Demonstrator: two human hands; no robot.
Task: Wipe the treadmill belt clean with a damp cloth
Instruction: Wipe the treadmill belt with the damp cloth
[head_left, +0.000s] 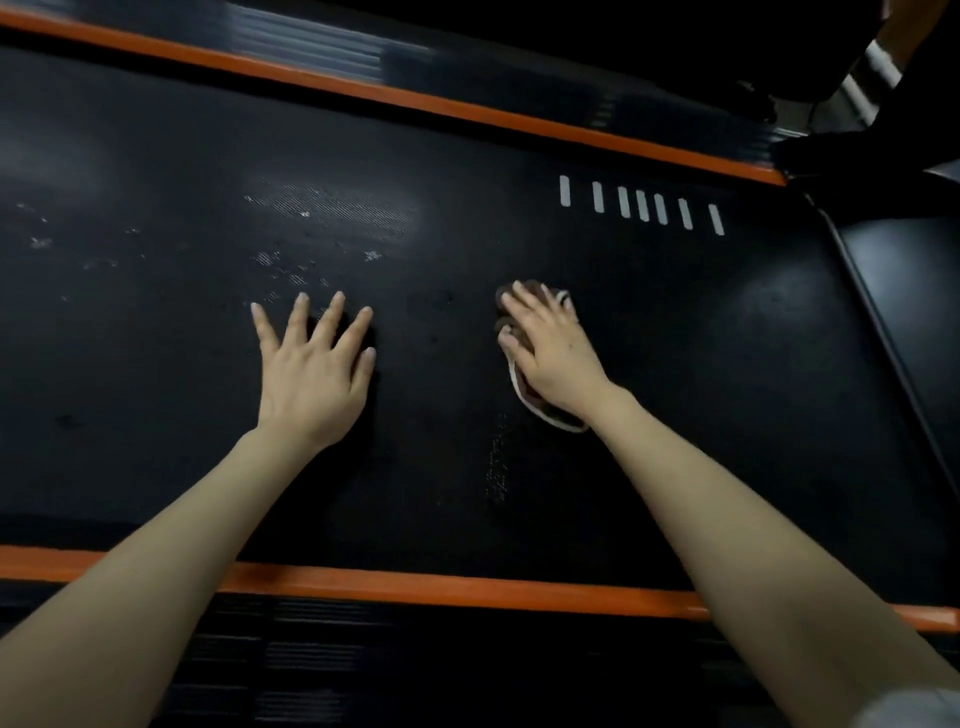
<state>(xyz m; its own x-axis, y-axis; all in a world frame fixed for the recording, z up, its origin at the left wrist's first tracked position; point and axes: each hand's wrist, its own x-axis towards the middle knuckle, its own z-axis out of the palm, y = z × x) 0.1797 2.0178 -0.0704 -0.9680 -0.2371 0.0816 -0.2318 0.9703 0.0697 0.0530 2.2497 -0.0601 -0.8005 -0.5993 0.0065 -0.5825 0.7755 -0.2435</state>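
The black treadmill belt (156, 364) fills the view, with pale smudges and wet-looking patches at its upper left. My left hand (314, 369) lies flat on the belt with its fingers spread, holding nothing. My right hand (550, 353) presses flat on a small dark cloth with a white edge (545, 410), which lies on the belt. The hand covers most of the cloth; only its edges show in front of the fingers and beside the wrist.
Orange side rails run along the belt's far edge (415, 104) and near edge (441, 587). A row of white stripes (641, 205) marks the belt at upper right. The black motor cover (904, 291) bounds the right end. Ribbed black footboards (311, 675) lie outside the rails.
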